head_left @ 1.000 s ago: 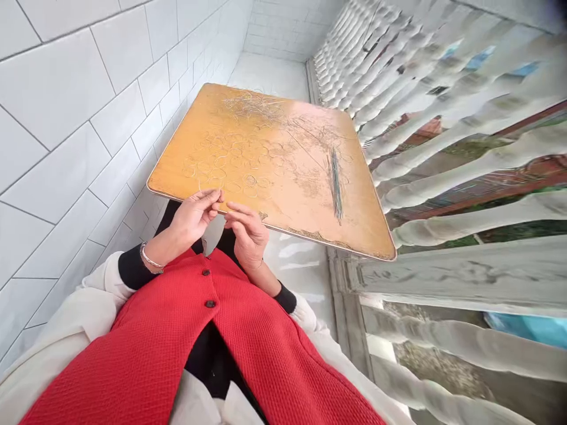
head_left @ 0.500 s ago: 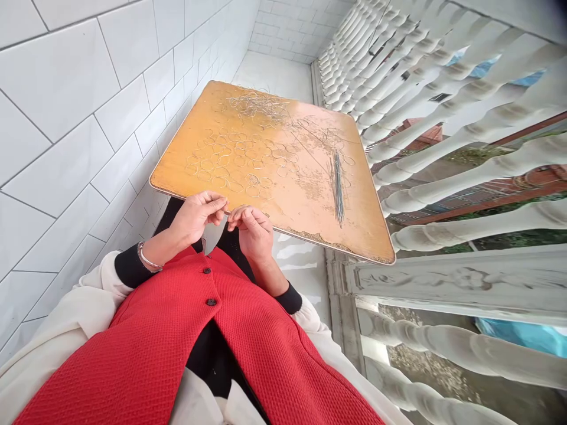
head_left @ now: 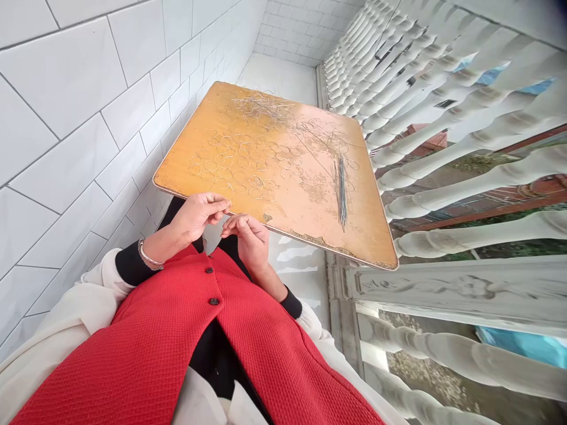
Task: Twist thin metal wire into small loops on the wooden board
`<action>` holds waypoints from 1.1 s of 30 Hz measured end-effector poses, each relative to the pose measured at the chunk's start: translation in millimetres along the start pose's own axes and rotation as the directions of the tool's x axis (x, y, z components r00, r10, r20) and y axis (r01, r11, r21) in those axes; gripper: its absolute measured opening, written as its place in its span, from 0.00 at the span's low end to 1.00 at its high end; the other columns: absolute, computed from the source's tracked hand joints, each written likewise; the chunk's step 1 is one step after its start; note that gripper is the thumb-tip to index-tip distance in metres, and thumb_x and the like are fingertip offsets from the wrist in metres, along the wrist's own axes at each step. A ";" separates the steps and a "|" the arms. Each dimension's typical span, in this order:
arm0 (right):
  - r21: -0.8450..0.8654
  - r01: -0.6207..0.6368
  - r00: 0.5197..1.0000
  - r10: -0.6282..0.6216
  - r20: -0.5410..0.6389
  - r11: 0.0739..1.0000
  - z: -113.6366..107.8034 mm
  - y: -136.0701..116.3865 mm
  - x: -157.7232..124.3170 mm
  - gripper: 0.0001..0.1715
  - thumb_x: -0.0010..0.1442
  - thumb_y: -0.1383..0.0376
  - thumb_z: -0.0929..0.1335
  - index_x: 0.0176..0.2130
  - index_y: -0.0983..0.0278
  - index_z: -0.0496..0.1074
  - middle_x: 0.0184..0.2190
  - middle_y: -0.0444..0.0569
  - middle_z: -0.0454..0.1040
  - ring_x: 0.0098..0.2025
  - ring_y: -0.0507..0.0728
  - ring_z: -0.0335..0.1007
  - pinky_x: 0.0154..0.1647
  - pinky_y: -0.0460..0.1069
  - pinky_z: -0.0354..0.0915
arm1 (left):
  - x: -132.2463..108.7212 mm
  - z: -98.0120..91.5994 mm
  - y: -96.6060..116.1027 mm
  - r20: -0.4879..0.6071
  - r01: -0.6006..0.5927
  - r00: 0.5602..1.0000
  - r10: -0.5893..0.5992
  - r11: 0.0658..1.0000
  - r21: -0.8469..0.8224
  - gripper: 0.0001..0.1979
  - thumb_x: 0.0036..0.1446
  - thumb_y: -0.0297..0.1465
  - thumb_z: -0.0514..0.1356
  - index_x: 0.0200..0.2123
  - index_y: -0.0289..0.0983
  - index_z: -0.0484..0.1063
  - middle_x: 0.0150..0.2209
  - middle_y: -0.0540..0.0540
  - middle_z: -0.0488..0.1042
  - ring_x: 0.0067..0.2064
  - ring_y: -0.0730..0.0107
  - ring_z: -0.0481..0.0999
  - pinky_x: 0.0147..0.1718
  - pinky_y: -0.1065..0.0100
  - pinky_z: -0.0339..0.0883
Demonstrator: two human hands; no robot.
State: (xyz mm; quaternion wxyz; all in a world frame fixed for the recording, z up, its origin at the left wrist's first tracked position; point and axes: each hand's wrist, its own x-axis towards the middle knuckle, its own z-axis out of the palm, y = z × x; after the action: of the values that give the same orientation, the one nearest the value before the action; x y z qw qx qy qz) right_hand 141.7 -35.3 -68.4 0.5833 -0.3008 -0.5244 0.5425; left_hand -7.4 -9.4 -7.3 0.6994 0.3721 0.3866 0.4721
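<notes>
both hands sit at the near edge of the tabletop (head_left: 310,206), just in front of the person's red waistcoat (head_left: 177,342). the left hand (head_left: 197,215) has thumb and fingers pinched together, tips pointing right; a bangle (head_left: 148,258) circles its wrist. the right hand (head_left: 250,236) is curled shut, its fingertips almost meeting those of the left. whatever is nipped between them is too thin to make out.

just beyond the hands, wire rings (head_left: 239,162) lie flat in loose rows across the left and middle of the tabletop, the nearest row close to the fingertips. a tangle of wire (head_left: 261,106) lies at the far end. a bundle of straight wires (head_left: 341,186) lies on the right side, well apart from the hands. a tiled wall (head_left: 66,77) runs along the left, white balusters (head_left: 443,165) along the right.
</notes>
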 end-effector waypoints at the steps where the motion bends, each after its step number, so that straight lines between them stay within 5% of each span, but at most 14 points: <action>1: 0.001 0.012 1.000 -0.013 0.005 1.000 0.2 0.6 -0.7 0.15 0.64 0.54 0.68 0.30 0.60 0.76 0.29 0.45 0.76 0.28 0.52 0.73 0.31 0.50 0.74 | 0.1 -0.3 0.9 0.001 0.003 1.000 -0.003 1.000 -0.004 0.09 0.57 0.22 0.63 0.24 0.30 0.73 0.20 0.51 0.69 0.19 0.85 0.63 0.19 0.78 0.53; 11: -0.145 0.134 0.990 -0.137 -0.013 0.980 3.7 4.8 -4.7 0.15 0.66 0.56 0.67 0.31 0.59 0.78 0.31 0.47 0.79 0.38 0.56 0.78 0.41 0.53 0.76 | 4.1 -0.8 6.8 -0.028 -0.002 1.000 0.001 1.000 -0.026 0.04 0.54 0.22 0.65 0.28 0.30 0.75 0.22 0.51 0.71 0.20 0.86 0.63 0.19 0.78 0.54; 16: -0.075 0.071 0.992 -0.079 -0.103 0.995 8.4 -0.9 -3.1 0.16 0.65 0.55 0.68 0.30 0.60 0.76 0.32 0.46 0.78 0.35 0.54 0.77 0.37 0.51 0.76 | 2.7 -0.6 9.5 0.030 -0.005 1.000 0.006 1.000 -0.031 0.01 0.55 0.23 0.65 0.33 0.30 0.76 0.25 0.51 0.73 0.21 0.85 0.66 0.22 0.77 0.59; 24: 0.063 -0.051 0.976 0.063 -0.209 0.997 10.1 -8.8 -0.3 0.19 0.58 0.49 0.72 0.28 0.61 0.72 0.29 0.44 0.76 0.28 0.51 0.74 0.31 0.48 0.74 | -1.0 -5.6 15.3 0.139 0.011 0.990 -0.013 1.000 0.020 0.21 0.61 0.45 0.61 0.37 0.29 0.76 0.33 0.42 0.78 0.25 0.79 0.72 0.22 0.75 0.61; 33: 0.048 -0.044 0.992 0.049 -0.116 0.998 11.2 -5.2 -7.5 0.16 0.60 0.52 0.71 0.29 0.61 0.76 0.29 0.45 0.77 0.29 0.52 0.76 0.33 0.50 0.76 | 3.4 0.8 14.0 0.031 -0.101 0.994 0.101 0.995 -0.022 0.27 0.62 0.52 0.57 0.36 0.30 0.75 0.33 0.40 0.80 0.26 0.78 0.74 0.24 0.75 0.63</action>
State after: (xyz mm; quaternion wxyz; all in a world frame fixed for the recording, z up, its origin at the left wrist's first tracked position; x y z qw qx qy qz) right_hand 133.9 -46.0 -62.7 0.6071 -0.3310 -0.4695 0.5491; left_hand -11.0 -2.4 4.8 0.6847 0.3915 0.3510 0.5048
